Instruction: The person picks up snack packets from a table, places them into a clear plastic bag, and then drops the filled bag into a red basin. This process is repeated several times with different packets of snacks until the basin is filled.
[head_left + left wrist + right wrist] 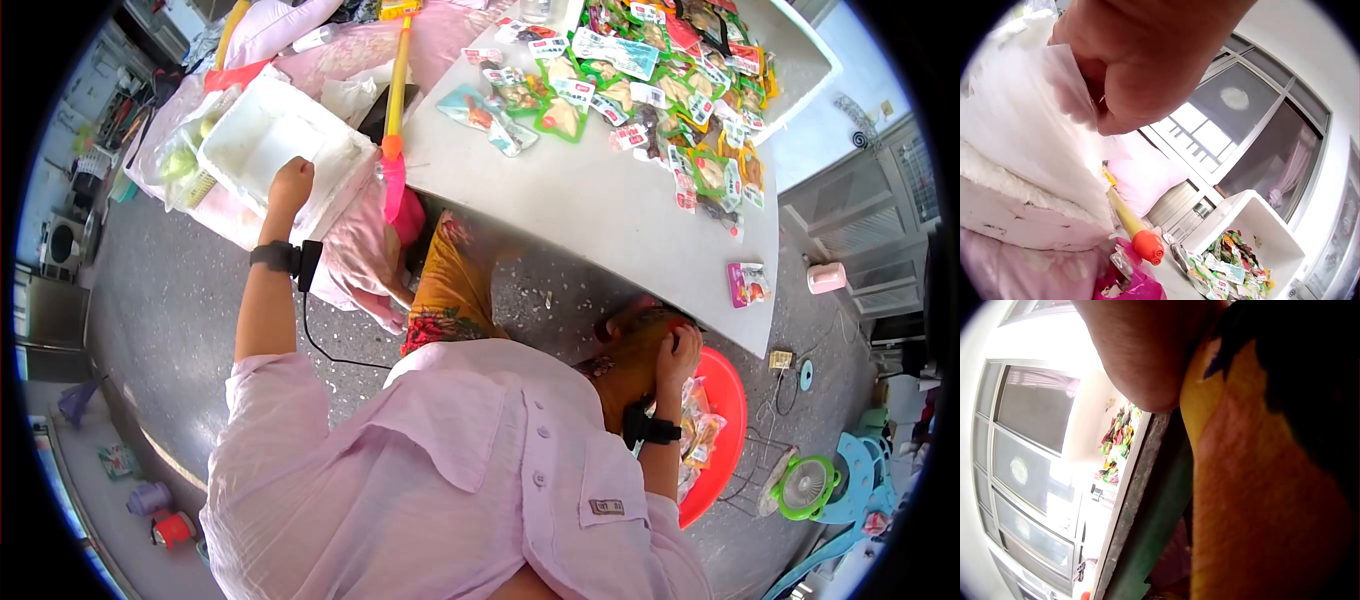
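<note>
My left hand (291, 183) is over the white foam box (345, 165) on the pink cloth. In the left wrist view its curled fingers grip a thin, translucent white plastic sheet (1016, 106) draped over the rim of the box, and the fingers show faintly through it. My right hand (680, 355) rests on my right knee, fingers loosely bent, holding nothing. That knee, in orange patterned trousers (1235, 487), fills much of the right wrist view. Beside the right forearm stands a red basin (735, 400) with several packets in it.
Many snack packets (610, 80) spill from a white foam box (815, 65) lying on the table (560, 200). One purple packet (748, 285) lies near the table's right edge. A yellow stick (398, 80) with a pink end stands between table and left box. A green fan (805, 487) is at right.
</note>
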Tool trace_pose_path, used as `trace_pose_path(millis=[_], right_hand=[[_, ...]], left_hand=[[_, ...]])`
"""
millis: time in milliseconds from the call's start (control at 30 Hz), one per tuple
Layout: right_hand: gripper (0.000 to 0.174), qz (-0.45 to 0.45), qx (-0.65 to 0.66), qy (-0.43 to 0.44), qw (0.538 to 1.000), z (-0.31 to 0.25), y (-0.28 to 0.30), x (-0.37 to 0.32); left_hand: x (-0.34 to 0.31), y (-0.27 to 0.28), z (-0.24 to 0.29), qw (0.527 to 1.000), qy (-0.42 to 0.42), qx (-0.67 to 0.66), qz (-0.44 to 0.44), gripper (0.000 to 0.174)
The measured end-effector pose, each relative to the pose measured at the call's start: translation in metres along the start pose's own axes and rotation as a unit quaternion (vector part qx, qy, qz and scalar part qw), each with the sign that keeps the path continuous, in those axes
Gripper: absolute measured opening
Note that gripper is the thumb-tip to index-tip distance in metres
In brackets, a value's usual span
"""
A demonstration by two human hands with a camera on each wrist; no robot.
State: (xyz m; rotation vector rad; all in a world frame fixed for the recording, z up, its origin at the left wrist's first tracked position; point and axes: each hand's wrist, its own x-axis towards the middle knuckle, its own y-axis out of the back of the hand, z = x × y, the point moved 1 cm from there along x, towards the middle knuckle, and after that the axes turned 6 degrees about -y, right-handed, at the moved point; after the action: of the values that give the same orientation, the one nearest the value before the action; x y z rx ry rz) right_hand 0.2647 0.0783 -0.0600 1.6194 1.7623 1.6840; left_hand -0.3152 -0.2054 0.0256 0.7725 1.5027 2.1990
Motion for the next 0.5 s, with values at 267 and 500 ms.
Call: trace_pose_path(millis=[267, 500], right_hand=[[0.015, -0.054, 0.163, -0.107, 0.979, -0.008, 0.021, 0.023], [0.016, -0.17, 0.347, -0.069, 0.92, -0.1, 0.041, 0.099]], left_hand=[[-0.01, -0.003, 0.074, 0.947, -0.008, -0.321, 0.005, 0.021], [-0.036, -0.046, 0.195, 0.908, -0.204, -0.361, -0.062, 0.016]])
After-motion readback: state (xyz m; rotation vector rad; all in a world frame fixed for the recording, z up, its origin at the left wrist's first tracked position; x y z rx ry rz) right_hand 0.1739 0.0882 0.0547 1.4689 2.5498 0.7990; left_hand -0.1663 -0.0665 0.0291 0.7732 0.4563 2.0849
